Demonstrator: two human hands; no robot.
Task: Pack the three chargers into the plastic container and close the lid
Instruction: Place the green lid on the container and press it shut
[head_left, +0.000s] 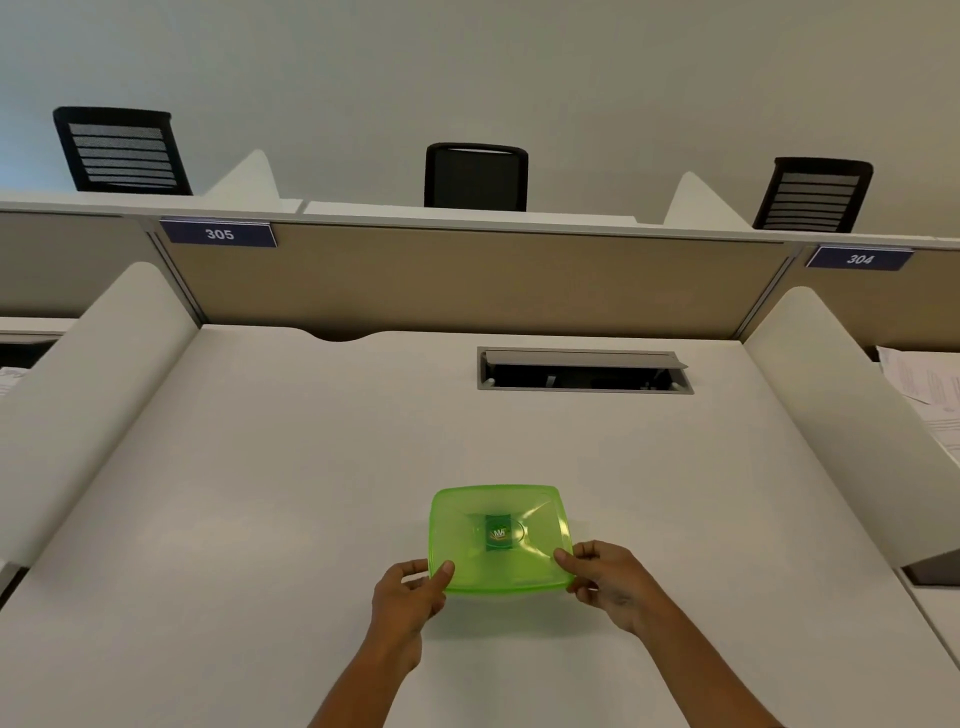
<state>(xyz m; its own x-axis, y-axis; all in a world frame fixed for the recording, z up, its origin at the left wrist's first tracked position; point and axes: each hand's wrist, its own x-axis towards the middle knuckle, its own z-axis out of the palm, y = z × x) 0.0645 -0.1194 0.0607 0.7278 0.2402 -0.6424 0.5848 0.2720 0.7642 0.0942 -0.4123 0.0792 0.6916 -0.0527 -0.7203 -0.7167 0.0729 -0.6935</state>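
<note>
Green plastic container (501, 538) w/ lid on, resting on white table (260, 519), left hand (410, 597) pinching near-left corner, right hand (605, 579) pinching near-right corner, chargers not visible

Head-worn view, down over desk (260, 519)

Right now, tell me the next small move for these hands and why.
Probably lift the lid off: the left hand and right hand pinch the green container's near corners, it looks shut, and no chargers are in view.
</note>
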